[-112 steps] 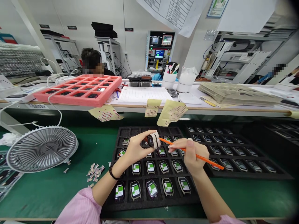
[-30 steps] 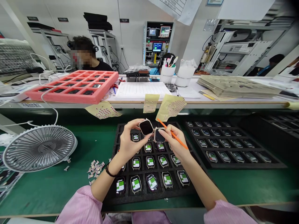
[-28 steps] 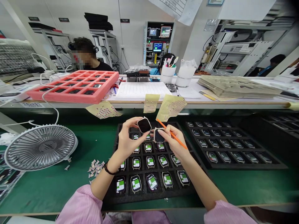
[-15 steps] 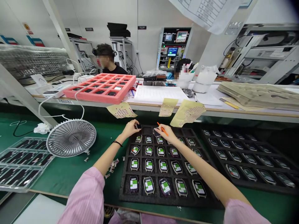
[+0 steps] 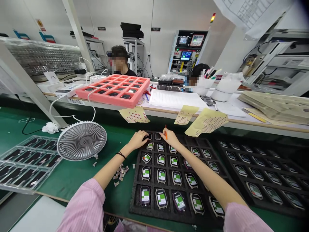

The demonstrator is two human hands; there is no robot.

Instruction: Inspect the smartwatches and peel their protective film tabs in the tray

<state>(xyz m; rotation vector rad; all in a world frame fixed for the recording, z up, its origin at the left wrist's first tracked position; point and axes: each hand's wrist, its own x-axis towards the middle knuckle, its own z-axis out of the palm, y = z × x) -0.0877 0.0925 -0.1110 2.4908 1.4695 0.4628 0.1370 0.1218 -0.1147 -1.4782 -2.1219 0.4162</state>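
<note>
A black foam tray [image 5: 133,206] holds rows of square smartwatches, many with green-and-white screens. At its far left corner, my left hand [image 5: 138,140] is closed on a dark-screened smartwatch [image 5: 149,136], fingertips at its edge. Just right of it, another dark-screened smartwatch [image 5: 158,136] sits in the far row. My right hand [image 5: 172,138] touches that watch's right side with its fingertips. An orange pen-like tool [image 5: 166,133] is gripped in the same hand, pointing up; its exact kind is unclear. The right forearm covers part of the tray.
A second black tray of watches [image 5: 256,172] lies right. A round fan [image 5: 82,140] and a clear tray of black parts [image 5: 29,161] are left, with small loose pieces [image 5: 121,174] between. On the shelf stands a pink foam tray [image 5: 135,102]; two people sit beyond.
The view has shifted, so the scene appears further right. The watch at my right hand has gone from a tilted position in the fingers to lying in the far row. My left hand stays at its watch.
</note>
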